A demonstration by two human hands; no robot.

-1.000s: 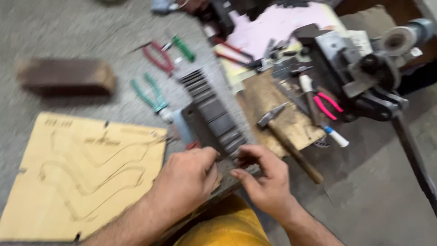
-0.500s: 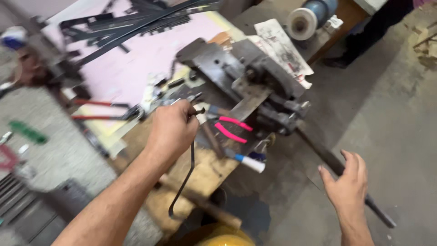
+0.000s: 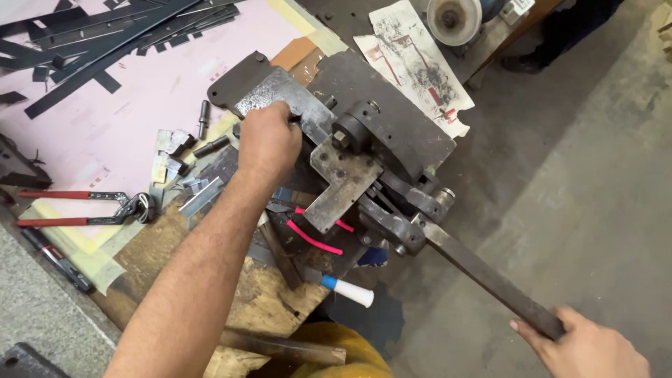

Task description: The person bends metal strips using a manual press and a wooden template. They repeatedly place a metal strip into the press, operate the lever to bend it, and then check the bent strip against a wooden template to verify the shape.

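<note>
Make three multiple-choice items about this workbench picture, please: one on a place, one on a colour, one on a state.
1. Where do the red-handled pincers lie?
A. left of the machine, at the pink sheet's edge
B. on the floor by the lever
C. on top of the grinding wheel

2. What colour is the cap of the marker near the bench edge?
A. green
B. white
C. black

3. What is the right hand doing?
A. resting flat on the floor
B. holding a hammer
C. closed on the end of the long lever

Answers:
1. A: they lie left of the bench shear, partly on the pink sheet.
2. B: the cap is white, with a blue band behind it.
3. C: the fingers wrap the bar's end, while the left hand rests on the machine's top.
</note>
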